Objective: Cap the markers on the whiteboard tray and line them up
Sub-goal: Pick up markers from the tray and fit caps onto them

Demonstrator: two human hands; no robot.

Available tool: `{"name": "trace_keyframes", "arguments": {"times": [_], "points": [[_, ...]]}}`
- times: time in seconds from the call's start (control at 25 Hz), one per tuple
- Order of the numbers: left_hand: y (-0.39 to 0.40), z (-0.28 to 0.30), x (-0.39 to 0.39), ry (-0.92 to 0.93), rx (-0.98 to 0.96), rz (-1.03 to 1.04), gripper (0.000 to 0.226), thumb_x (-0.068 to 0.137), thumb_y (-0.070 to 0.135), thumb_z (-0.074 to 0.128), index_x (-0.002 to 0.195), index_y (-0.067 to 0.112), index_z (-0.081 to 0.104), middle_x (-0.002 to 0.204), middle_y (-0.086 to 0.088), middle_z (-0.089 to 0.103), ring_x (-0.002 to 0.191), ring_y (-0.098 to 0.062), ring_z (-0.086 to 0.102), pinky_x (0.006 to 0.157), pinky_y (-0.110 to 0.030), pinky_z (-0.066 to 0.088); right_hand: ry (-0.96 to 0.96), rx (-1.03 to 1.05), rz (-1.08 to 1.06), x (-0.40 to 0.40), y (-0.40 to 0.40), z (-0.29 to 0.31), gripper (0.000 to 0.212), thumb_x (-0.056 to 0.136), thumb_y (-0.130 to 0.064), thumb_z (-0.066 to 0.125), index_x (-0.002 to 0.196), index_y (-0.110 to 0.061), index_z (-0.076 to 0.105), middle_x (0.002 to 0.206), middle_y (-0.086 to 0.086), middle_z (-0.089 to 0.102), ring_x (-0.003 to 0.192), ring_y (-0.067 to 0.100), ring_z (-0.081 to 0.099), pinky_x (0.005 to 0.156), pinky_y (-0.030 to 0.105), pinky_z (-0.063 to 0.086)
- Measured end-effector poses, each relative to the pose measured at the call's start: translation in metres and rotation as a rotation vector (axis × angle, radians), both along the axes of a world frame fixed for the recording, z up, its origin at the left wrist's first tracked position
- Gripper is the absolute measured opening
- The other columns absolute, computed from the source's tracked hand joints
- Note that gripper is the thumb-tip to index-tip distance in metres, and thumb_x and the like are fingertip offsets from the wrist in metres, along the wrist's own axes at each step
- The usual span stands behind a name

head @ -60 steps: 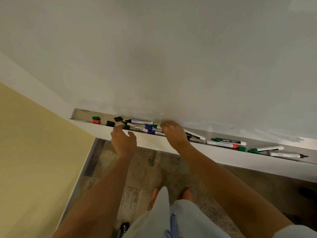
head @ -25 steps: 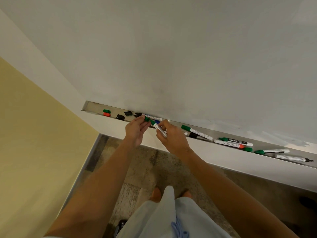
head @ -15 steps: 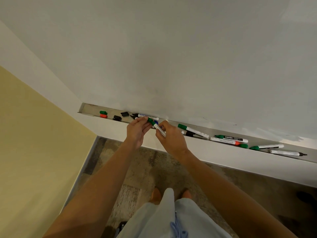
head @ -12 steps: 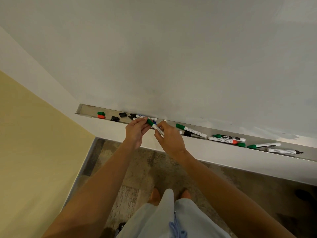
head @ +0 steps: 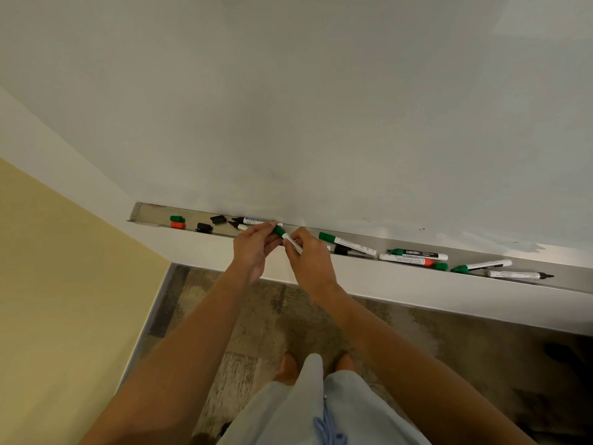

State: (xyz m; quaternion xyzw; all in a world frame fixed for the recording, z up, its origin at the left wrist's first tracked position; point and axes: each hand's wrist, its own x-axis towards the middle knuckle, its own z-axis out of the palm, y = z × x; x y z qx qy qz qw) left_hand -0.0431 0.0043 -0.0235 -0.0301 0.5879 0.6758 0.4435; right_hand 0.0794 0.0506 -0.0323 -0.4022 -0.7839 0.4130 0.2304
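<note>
We see the tray [head: 150,216] cut off at the right edge. Our right hand [head: 309,260] hides most of the held marker [head: 292,244]; print on the far markers is too small to read.

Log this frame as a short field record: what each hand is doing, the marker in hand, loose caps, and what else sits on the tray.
left hand: pinches the green cap at the marker's end
right hand: grips the white marker barrel
cap seated: cannot tell
loose caps: green, orange, two black, at the tray's left end
tray: markers lie scattered at mixed angles, not lined up
uncapped: rightmost marker shows a bare black tip
</note>
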Motion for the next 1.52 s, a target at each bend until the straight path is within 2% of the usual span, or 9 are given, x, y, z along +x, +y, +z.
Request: {"name": "trace_keyframes", "arguments": {"times": [0.08, 0.2, 0.36, 0.52, 0.6, 0.72, 0.92, 1.12, 1.52], "points": [[0.004, -0.003, 0.006, 0.042, -0.002, -0.036, 0.016, 0.091, 0.006, 0.064, 0.104, -0.002, 0.066, 0.094, -0.018, 0.071, 0.083, -0.025, 0.072, 0.073, -0.030, 0.060, -0.046, 0.096, 0.041, 0.009, 0.012, -0.004, 0.016, 0.095, -0.028, 0.058, 0.101, -0.013, 0.059, 0.081, 0.001, 0.066, 0.065, 0.013, 0.059, 0.058, 0.023, 0.048], [0.006, -0.010, 0.018, 0.144, -0.078, -0.080, 0.019, 0.090, 0.009, 0.066, 0.106, 0.000, 0.066, 0.093, -0.015, 0.071, 0.088, -0.027, 0.070, 0.077, -0.034, 0.061, -0.225, 0.462, 0.099, 0.038, 0.044, -0.019, 0.019, 0.095, -0.026, 0.059, 0.106, -0.013, 0.065, 0.096, 0.005, 0.071, 0.085, 0.021, 0.065, 0.081, 0.036, 0.047], [0.003, -0.021, 0.022, 0.418, -0.283, -0.074, 0.014, 0.090, 0.012, 0.066, 0.103, 0.007, 0.068, 0.102, -0.013, 0.070, 0.093, -0.027, 0.068, 0.080, -0.036, 0.059, -0.358, 0.746, 0.068, 0.075, 0.080, -0.041, 0.020, 0.085, -0.019, 0.072, 0.103, -0.010, 0.069, 0.098, 0.009, 0.071, 0.090, 0.029, 0.066, 0.084, 0.040, 0.049], [0.003, -0.023, 0.016, 0.598, -0.429, -0.055, 0.014, 0.089, 0.010, 0.066, 0.102, 0.010, 0.069, 0.099, -0.006, 0.069, 0.094, -0.027, 0.066, 0.088, -0.042, 0.055, -0.356, 0.752, 0.067, 0.082, 0.085, -0.050, 0.029, 0.080, -0.013, 0.076, 0.108, -0.008, 0.069, 0.107, 0.010, 0.070, 0.099, 0.030, 0.065, 0.087, 0.041, 0.049], [0.007, -0.025, 0.014, 0.632, -0.423, -0.066, 0.014, 0.088, 0.008, 0.066, 0.102, 0.009, 0.069, 0.099, -0.006, 0.069, 0.089, -0.022, 0.065, 0.083, -0.033, 0.055, -0.322, 0.722, 0.049, 0.082, 0.084, -0.052, 0.029, 0.080, -0.009, 0.075, 0.109, -0.007, 0.069, 0.107, 0.010, 0.069, 0.099, 0.030, 0.065, 0.085, 0.041, 0.051], [0.012, -0.028, 0.016, 0.691, -0.431, -0.095, 0.013, 0.087, 0.009, 0.067, 0.100, 0.010, 0.070, 0.098, -0.003, 0.069, 0.080, -0.007, 0.060, 0.070, -0.011, 0.043, -0.261, 0.653, -0.009, 0.088, 0.083, -0.051, 0.024, 0.082, -0.007, 0.073, 0.105, -0.005, 0.069, 0.104, 0.012, 0.070, 0.096, 0.031, 0.065, 0.084, 0.041, 0.051], [0.023, -0.033, 0.027, 0.733, -0.358, -0.128, 0.012, 0.085, 0.005, 0.066, 0.095, 0.011, 0.071, 0.091, -0.002, 0.069, 0.071, 0.000, 0.058, 0.059, -0.001, 0.042, -0.275, 0.549, -0.155, 0.140, 0.091, -0.055, 0.016, 0.093, -0.011, 0.059, 0.107, -0.009, 0.066, 0.104, 0.008, 0.068, 0.098, 0.027, 0.061, 0.090, 0.042, 0.044], [0.041, -0.033, 0.048, 0.777, -0.259, -0.194, 0.012, 0.084, 0.003, 0.064, 0.092, 0.008, 0.071, 0.091, -0.005, 0.069, 0.074, -0.004, 0.059, 0.062, -0.003, 0.044, -0.435, 0.537, -0.247, 0.197, 0.107, -0.058, 0.027, 0.092, -0.002, 0.057, 0.116, -0.012, 0.064, 0.112, 0.008, 0.068, 0.105, 0.028, 0.060, 0.097, 0.044, 0.038], [0.066, -0.035, 0.090, 0.962, -0.124, -0.447, 0.013, 0.085, 0.008, 0.066, 0.086, 0.021, 0.068, 0.089, 0.002, 0.065, 0.075, -0.004, 0.061, 0.066, -0.008, 0.048, -0.550, 0.604, -0.062, 0.212, 0.139, -0.047, 0.020, 0.091, -0.014, 0.063, 0.109, -0.014, 0.070, 0.104, 0.006, 0.069, 0.100, 0.029, 0.063, 0.090, 0.042, 0.042]]}}
